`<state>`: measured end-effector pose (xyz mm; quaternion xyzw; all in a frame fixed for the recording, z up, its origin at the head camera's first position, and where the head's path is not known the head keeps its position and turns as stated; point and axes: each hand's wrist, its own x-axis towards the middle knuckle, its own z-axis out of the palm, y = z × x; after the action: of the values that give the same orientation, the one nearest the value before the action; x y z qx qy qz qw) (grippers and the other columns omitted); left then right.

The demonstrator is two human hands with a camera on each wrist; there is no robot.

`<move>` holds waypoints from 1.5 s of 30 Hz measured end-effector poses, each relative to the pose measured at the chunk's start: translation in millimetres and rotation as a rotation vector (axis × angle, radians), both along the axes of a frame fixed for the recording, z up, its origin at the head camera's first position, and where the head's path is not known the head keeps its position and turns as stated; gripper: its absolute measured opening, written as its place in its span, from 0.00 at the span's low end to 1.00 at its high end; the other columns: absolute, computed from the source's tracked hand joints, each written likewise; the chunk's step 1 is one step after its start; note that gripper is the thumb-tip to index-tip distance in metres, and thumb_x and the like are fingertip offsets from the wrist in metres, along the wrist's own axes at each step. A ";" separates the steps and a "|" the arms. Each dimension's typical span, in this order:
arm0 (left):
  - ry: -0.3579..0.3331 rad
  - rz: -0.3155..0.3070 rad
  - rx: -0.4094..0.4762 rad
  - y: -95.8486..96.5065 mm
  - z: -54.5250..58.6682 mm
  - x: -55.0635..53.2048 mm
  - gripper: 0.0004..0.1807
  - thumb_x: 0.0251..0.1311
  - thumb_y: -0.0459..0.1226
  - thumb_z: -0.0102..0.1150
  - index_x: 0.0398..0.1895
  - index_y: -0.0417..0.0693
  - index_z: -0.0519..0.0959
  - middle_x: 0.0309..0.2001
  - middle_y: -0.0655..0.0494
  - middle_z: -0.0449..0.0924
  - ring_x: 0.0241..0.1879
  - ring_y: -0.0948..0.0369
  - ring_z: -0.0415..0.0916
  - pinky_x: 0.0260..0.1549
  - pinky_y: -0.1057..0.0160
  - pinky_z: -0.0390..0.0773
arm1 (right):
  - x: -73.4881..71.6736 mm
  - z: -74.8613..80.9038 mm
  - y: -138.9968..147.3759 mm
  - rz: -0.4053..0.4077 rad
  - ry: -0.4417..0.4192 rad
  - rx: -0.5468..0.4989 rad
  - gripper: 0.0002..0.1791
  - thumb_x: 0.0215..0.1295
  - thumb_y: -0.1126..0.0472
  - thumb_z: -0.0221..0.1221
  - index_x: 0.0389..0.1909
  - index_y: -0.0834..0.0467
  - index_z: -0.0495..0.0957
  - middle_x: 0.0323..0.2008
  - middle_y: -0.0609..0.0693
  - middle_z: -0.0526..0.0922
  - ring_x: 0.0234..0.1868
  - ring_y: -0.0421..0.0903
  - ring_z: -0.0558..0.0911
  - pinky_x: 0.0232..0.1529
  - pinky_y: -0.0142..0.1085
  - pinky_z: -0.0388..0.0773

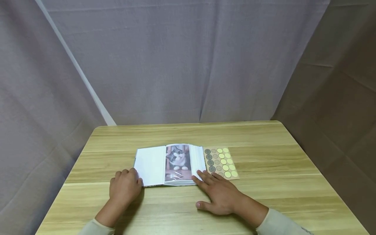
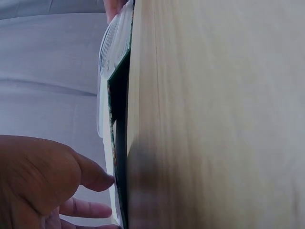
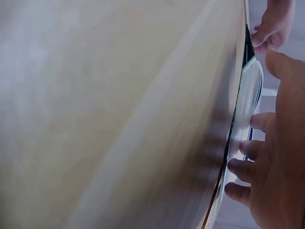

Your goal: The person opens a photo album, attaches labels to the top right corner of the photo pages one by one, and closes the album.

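An open photo album (image 1: 178,163) lies on the table, a cat photo in its sleeve and a blank white inner cover to the left. My left hand (image 1: 125,186) holds the near left edge of the cover with curled fingers, the thumb on the inner face in the left wrist view. Across the album's near right corner, my right hand (image 1: 218,194) rests with its fingers spread. A sheet of round stickers (image 1: 223,160), yellow, brown and dark, lies against the album's right side. The right fingers (image 3: 240,167) touch the page stack in the right wrist view.
The wooden table (image 1: 117,137) ends at a far edge with rounded corners. Grey curtains (image 1: 164,65) hang behind it and on both sides. In the left wrist view, the album's cover slopes, with a dark gap beneath it.
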<state>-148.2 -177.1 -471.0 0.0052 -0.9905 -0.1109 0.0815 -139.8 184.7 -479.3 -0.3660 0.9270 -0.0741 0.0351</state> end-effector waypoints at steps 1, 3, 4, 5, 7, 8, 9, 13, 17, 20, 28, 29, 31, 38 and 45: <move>0.002 0.000 0.001 0.6 0.2 0.1 0.14 0.57 0.42 0.68 0.32 0.39 0.80 0.30 0.42 0.78 0.36 0.40 0.75 0.34 0.40 0.76 | 0.1 0.1 0.3 0.002 0.005 -0.003 0.48 0.71 0.26 0.45 0.83 0.49 0.51 0.80 0.55 0.54 0.78 0.55 0.57 0.74 0.56 0.55; 0.006 -0.003 0.001 2.0 0.6 0.0 0.13 0.58 0.42 0.68 0.33 0.39 0.80 0.31 0.41 0.79 0.37 0.40 0.76 0.35 0.39 0.76 | 0.3 0.3 1.2 0.007 0.016 -0.010 0.48 0.71 0.26 0.45 0.83 0.49 0.51 0.80 0.55 0.54 0.78 0.54 0.58 0.74 0.56 0.55; 0.008 -0.005 0.002 2.8 0.6 -0.1 0.13 0.58 0.42 0.68 0.34 0.38 0.81 0.32 0.41 0.79 0.38 0.39 0.76 0.36 0.38 0.76 | 0.4 0.5 1.6 0.011 0.024 -0.014 0.48 0.71 0.26 0.46 0.83 0.49 0.51 0.80 0.55 0.55 0.78 0.54 0.58 0.74 0.56 0.55; 0.013 -0.006 0.003 3.9 0.9 -0.3 0.14 0.58 0.42 0.67 0.35 0.38 0.81 0.33 0.40 0.80 0.39 0.39 0.76 0.37 0.38 0.76 | 0.2 0.5 2.0 0.014 0.031 -0.017 0.48 0.71 0.27 0.46 0.83 0.50 0.50 0.80 0.56 0.55 0.78 0.54 0.58 0.74 0.56 0.56; 0.025 -0.006 0.009 6.1 1.4 -0.4 0.14 0.59 0.42 0.67 0.38 0.38 0.82 0.35 0.40 0.81 0.41 0.38 0.77 0.38 0.37 0.76 | 0.1 1.3 2.8 0.022 0.047 -0.028 0.48 0.71 0.27 0.47 0.83 0.50 0.50 0.79 0.56 0.56 0.78 0.54 0.59 0.73 0.56 0.56; 0.033 -0.008 0.013 7.3 1.4 -0.6 0.15 0.59 0.41 0.67 0.40 0.38 0.82 0.37 0.39 0.81 0.42 0.38 0.77 0.39 0.37 0.77 | 0.0 1.8 3.1 0.026 0.054 -0.035 0.48 0.71 0.27 0.47 0.83 0.51 0.50 0.79 0.57 0.56 0.77 0.54 0.59 0.73 0.56 0.56; 0.041 -0.009 0.021 8.8 1.9 -0.6 0.15 0.59 0.41 0.66 0.41 0.38 0.82 0.38 0.39 0.82 0.43 0.37 0.77 0.39 0.36 0.76 | 0.0 2.4 3.5 0.029 0.061 -0.040 0.48 0.71 0.28 0.48 0.83 0.51 0.50 0.79 0.57 0.57 0.77 0.55 0.60 0.73 0.56 0.57; 0.091 -0.029 0.045 15.7 3.1 -0.7 0.16 0.58 0.40 0.66 0.44 0.38 0.83 0.41 0.40 0.83 0.44 0.38 0.77 0.40 0.37 0.77 | 0.1 3.9 5.3 0.028 0.071 -0.050 0.49 0.71 0.28 0.49 0.83 0.51 0.50 0.79 0.57 0.58 0.77 0.54 0.60 0.74 0.56 0.56; 0.132 -0.064 0.070 23.8 3.6 -0.7 0.15 0.59 0.40 0.65 0.45 0.39 0.84 0.43 0.41 0.84 0.43 0.39 0.79 0.39 0.39 0.78 | 0.3 3.9 7.5 0.018 0.070 -0.042 0.49 0.71 0.28 0.49 0.83 0.50 0.48 0.79 0.56 0.57 0.78 0.53 0.58 0.74 0.55 0.56; 0.154 -0.097 0.096 30.4 4.4 0.0 0.14 0.59 0.39 0.65 0.45 0.40 0.84 0.43 0.42 0.85 0.43 0.41 0.80 0.38 0.41 0.79 | 0.3 4.5 9.0 0.013 0.078 -0.040 0.48 0.71 0.29 0.49 0.83 0.50 0.48 0.79 0.55 0.57 0.78 0.53 0.58 0.74 0.55 0.56; 0.155 -0.219 0.188 49.5 4.5 5.2 0.12 0.61 0.39 0.66 0.46 0.46 0.84 0.43 0.52 0.85 0.44 0.50 0.84 0.37 0.48 0.83 | -1.3 5.9 16.5 -0.007 0.109 -0.066 0.46 0.74 0.31 0.48 0.82 0.53 0.52 0.78 0.57 0.60 0.77 0.56 0.61 0.73 0.54 0.59; 0.158 -0.236 0.195 51.9 4.5 5.9 0.11 0.61 0.39 0.66 0.46 0.47 0.84 0.43 0.54 0.85 0.43 0.51 0.84 0.36 0.50 0.83 | -1.8 5.6 17.6 -0.012 0.112 -0.067 0.45 0.74 0.31 0.47 0.82 0.53 0.53 0.77 0.57 0.61 0.77 0.56 0.61 0.73 0.54 0.60; 0.170 -0.277 0.209 56.7 4.3 7.6 0.10 0.61 0.38 0.67 0.45 0.49 0.84 0.42 0.57 0.84 0.40 0.56 0.83 0.33 0.53 0.82 | -2.8 4.7 19.8 -0.020 0.117 -0.073 0.44 0.74 0.31 0.48 0.81 0.54 0.55 0.77 0.58 0.62 0.76 0.57 0.61 0.72 0.54 0.60; 0.214 -0.406 0.204 71.2 1.7 12.3 0.07 0.61 0.37 0.67 0.42 0.51 0.84 0.40 0.62 0.83 0.39 0.63 0.81 0.34 0.58 0.82 | -6.0 1.7 27.9 -0.028 0.159 -0.080 0.42 0.75 0.34 0.49 0.79 0.58 0.60 0.74 0.60 0.66 0.75 0.58 0.64 0.71 0.55 0.63; 0.217 -0.498 0.215 81.8 0.4 17.8 0.05 0.63 0.37 0.66 0.41 0.52 0.83 0.40 0.62 0.83 0.40 0.61 0.82 0.36 0.58 0.82 | -8.3 0.4 33.5 -0.064 0.156 -0.064 0.42 0.75 0.35 0.49 0.78 0.59 0.61 0.74 0.60 0.66 0.75 0.59 0.64 0.71 0.56 0.62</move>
<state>-130.4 -95.3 -470.6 -0.2414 -0.9293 -0.2316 0.1562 -148.1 218.2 -478.9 -0.3419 0.9352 -0.0763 -0.0512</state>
